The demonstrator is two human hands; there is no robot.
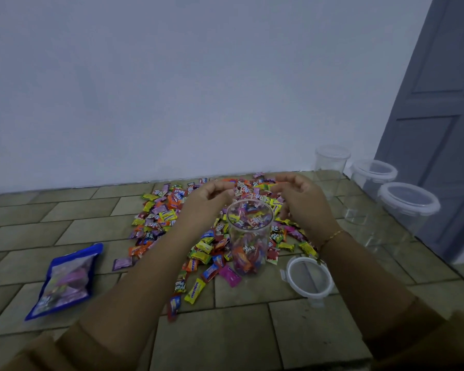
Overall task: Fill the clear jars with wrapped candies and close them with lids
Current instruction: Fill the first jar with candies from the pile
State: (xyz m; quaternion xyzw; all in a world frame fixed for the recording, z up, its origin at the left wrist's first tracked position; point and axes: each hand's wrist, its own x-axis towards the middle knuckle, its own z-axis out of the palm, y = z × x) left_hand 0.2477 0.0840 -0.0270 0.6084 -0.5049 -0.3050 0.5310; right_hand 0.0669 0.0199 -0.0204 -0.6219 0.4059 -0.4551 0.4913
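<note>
tiled floor (65,223), scattered wrapped candies (161,212), open jar (249,236), loose lid (310,277), blue bag (65,279) (left side)

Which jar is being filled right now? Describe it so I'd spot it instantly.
Find the colourful candy pile on the tiled floor. The open jar stands upright in its middle, below both hands. Unlike the three lidded jars by the door, it has no lid and holds candies.

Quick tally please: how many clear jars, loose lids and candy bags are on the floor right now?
Clear plastic jars: 4, one open part-filled and three lidded empty
Loose white-rimmed round lid: 1
Blue plastic candy bag: 1
Total: 6
</note>
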